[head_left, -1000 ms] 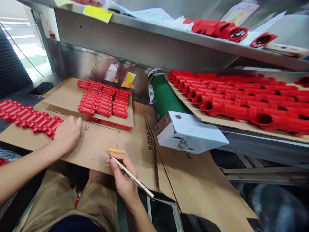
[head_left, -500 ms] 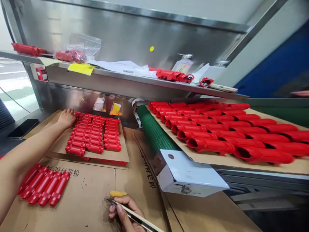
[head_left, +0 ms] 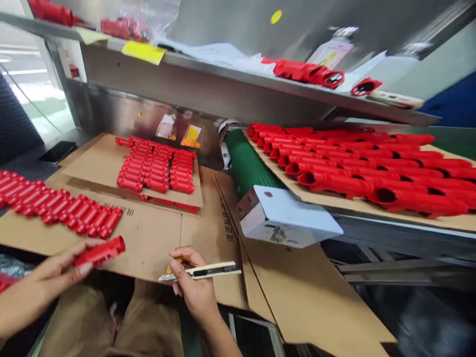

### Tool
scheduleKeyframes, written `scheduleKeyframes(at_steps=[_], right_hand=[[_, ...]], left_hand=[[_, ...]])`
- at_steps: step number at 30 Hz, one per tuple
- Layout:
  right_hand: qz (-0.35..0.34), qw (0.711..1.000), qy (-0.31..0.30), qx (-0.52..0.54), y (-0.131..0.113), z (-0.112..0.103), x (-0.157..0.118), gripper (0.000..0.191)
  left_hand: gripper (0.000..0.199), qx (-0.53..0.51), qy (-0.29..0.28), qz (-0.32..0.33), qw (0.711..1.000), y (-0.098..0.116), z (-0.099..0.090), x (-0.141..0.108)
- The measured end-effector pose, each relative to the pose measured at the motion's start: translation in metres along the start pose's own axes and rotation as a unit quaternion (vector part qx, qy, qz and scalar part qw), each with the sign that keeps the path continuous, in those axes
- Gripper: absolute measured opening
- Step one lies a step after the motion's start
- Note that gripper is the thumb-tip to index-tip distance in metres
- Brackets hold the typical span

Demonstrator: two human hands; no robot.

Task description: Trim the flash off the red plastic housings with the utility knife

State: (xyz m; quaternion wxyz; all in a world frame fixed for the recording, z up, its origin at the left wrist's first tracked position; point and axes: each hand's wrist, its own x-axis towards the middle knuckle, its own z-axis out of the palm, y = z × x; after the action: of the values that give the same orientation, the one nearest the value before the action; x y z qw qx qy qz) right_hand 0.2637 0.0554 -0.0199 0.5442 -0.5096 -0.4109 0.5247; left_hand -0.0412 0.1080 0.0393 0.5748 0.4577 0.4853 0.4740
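My left hand [head_left: 70,265] grips a red plastic tube [head_left: 100,252] with notches in its side, held low at the cardboard's near edge. My right hand [head_left: 193,277] is closed round a slim utility knife [head_left: 213,270], its blade pointing left. Something small and yellow [head_left: 174,265] shows at the fingers of that hand; I cannot make out what it is. Beyond my left hand, a row of similar red tubes [head_left: 67,208] lies on the cardboard [head_left: 152,228]. Further back, several more red tubes [head_left: 156,168] sit in columns on a cardboard sheet [head_left: 92,158].
On the right, a green conveyor belt [head_left: 241,158] carries a cardboard sheet with many larger red housings [head_left: 334,183]; its white end block [head_left: 286,218] juts out. A metal shelf [head_left: 223,74] crosses the back with papers and a bottle [head_left: 330,49]. A phone [head_left: 58,152] lies at left.
My left hand has come back from the stacked tubes toward me and now holds a red tube. The knife has turned nearly level in my right hand. The view has tilted down.
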Motion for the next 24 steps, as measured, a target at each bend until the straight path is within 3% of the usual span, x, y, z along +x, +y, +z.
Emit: scheduleKeyframes(at_steps=[2, 4, 9, 12, 15, 17, 19, 21, 24], right_hand=[[0.015, 0.997, -0.064, -0.05, -0.016, 0.015, -0.018, 0.039], [0.018, 0.99, -0.109, -0.092, -0.028, 0.028, -0.033, 0.031], [-0.005, 0.98, -0.128, -0.155, -0.027, 0.039, -0.055, 0.027], [-0.104, 0.967, -0.116, -0.201, -0.019, 0.039, -0.063, 0.022], [-0.176, 0.951, -0.098, -0.235, -0.015, 0.041, -0.067, 0.023], [-0.163, 0.952, -0.082, -0.245, -0.015, 0.044, -0.069, 0.027], [-0.126, 0.96, -0.08, -0.238, -0.013, 0.049, -0.07, 0.028], [-0.126, 0.961, -0.091, -0.23, -0.008, 0.054, -0.072, 0.024], [-0.222, 0.927, -0.148, -0.265, -0.003, 0.059, -0.073, 0.021]], left_hand=[[0.034, 0.034, -0.101, -0.064, 0.992, -0.018, 0.017, -0.044], [0.037, 0.033, -0.151, -0.113, 0.981, -0.031, 0.029, -0.071], [0.037, 0.038, -0.027, -0.139, 0.989, -0.051, 0.033, -0.092], [0.036, 0.043, 0.027, -0.138, 0.989, -0.052, 0.033, -0.098], [0.032, 0.058, 0.091, -0.087, 0.99, -0.049, 0.038, -0.105], [0.021, 0.059, 0.118, -0.016, 0.991, -0.047, 0.042, -0.108], [0.024, 0.008, 0.125, 0.006, 0.992, -0.046, 0.047, -0.108], [0.036, -0.077, 0.128, -0.048, 0.988, -0.046, 0.052, -0.105], [0.048, -0.187, 0.135, -0.154, 0.961, -0.045, 0.059, -0.097]])
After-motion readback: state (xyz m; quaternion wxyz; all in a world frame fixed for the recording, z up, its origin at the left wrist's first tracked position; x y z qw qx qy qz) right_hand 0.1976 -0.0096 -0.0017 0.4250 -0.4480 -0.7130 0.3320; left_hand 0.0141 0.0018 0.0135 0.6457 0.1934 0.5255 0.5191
